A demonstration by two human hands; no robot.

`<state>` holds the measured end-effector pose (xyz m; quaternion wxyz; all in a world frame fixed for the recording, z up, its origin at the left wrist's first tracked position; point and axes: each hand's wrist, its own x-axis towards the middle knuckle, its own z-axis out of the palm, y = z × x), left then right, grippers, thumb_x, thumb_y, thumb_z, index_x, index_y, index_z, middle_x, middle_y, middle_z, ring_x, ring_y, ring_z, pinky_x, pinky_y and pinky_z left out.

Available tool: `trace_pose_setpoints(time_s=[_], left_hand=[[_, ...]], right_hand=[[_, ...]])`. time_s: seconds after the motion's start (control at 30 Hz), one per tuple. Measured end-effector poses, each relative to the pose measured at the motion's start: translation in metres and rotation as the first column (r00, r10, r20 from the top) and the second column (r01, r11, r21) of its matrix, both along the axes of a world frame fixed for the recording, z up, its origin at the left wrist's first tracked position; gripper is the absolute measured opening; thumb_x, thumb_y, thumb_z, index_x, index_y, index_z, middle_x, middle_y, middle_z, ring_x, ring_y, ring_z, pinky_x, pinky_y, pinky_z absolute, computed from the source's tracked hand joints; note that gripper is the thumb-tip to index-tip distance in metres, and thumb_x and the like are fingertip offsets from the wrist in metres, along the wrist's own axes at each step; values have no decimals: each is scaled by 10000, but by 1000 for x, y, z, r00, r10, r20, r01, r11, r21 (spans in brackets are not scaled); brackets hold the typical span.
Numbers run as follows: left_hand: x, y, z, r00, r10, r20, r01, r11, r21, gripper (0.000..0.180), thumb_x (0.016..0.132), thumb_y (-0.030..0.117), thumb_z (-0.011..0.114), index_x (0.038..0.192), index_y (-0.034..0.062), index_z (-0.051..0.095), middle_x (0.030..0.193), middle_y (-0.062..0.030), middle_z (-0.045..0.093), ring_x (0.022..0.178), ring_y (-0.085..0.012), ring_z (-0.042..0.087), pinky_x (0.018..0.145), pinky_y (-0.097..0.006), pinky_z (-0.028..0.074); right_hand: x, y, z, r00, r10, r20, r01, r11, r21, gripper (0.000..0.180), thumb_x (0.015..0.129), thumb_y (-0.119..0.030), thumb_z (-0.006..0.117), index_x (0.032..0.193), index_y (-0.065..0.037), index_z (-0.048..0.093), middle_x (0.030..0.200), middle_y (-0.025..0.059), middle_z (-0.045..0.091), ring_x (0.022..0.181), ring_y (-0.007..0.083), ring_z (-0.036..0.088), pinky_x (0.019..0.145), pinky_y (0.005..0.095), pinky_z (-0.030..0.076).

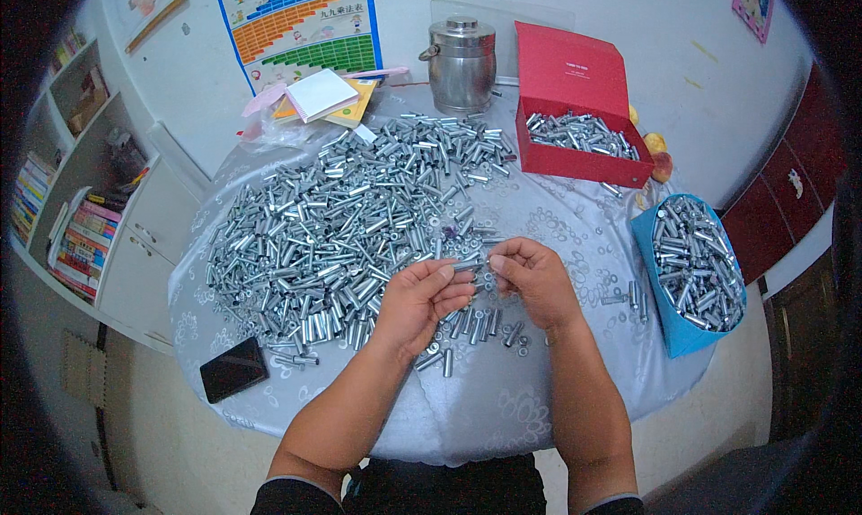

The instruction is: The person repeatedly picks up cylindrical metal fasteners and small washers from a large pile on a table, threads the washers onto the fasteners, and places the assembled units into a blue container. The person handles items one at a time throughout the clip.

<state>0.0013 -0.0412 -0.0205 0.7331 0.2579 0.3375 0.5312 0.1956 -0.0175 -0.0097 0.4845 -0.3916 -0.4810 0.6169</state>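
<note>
Pinching a small metal sleeve (469,265) between both sets of fingertips, I have it just above the near middle of the round table (503,407). My left hand (422,301) is curled with thumb and forefinger closed on one end; my right hand (532,280) is closed the same way on the other end. To do this well I keep the piece level and my grip light. Whether a washer or bolt sits on it, I cannot tell; my fingers cover it. Left and far spreads the loose pile of sleeves (350,228); far right stands a red box (575,124), right a blue bin (696,272), near left a black phone (233,369).
</note>
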Motion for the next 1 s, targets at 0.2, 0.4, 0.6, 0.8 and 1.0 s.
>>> trace_pose_setpoints(time_s=[0.2, 0.4, 0.6, 0.8, 1.0], left_hand=[[-1, 0, 1, 1000, -14, 17, 15, 1000, -18, 209, 946, 98, 543, 1094, -45, 575, 974, -166, 682, 809, -199, 699, 704, -280, 596], [-4, 1, -7, 987, -60, 152, 65, 997, -31, 204, 951, 95, 529, 1088, -50, 573, 971, -166, 683, 814, -197, 697, 703, -277, 597], [-8, 0, -10, 949, -107, 296, 121, 992, -29, 200, 952, 82, 519, 1082, -62, 570, 968, -171, 679, 822, -201, 696, 703, -272, 598], [-6, 0, 1, 968, -36, 250, 49, 998, -45, 200, 944, 83, 531, 1084, -56, 569, 947, -164, 681, 778, -197, 699, 663, -266, 605], [-7, 2, -5, 981, -39, 189, 43, 999, -13, 204, 947, 85, 526, 1093, -51, 570, 964, -175, 680, 796, -212, 704, 668, -276, 606]], right_hand=[[-6, -3, 3, 999, -29, -33, 29, 1000, 11, 169, 890, -132, 645, 985, 7, 653, 753, 21, 615, 639, 91, 553, 591, 229, 456], [-10, -6, 6, 936, -166, 309, 31, 916, 399, 171, 875, -145, 655, 965, -3, 687, 813, 33, 638, 677, 93, 568, 638, 231, 465], [-3, -8, 19, 938, -97, 331, 31, 980, 198, 165, 853, -138, 675, 936, 3, 693, 842, 36, 658, 738, 91, 582, 667, 238, 469], [31, 7, -11, 492, -206, 846, -147, 938, 314, 169, 774, -176, 717, 886, -50, 702, 828, 122, 675, 755, 257, 643, 697, 354, 501], [26, 5, -12, 509, -180, 841, -168, 938, 302, 182, 729, -204, 745, 819, -58, 683, 803, 145, 641, 770, 312, 625, 699, 411, 491]])
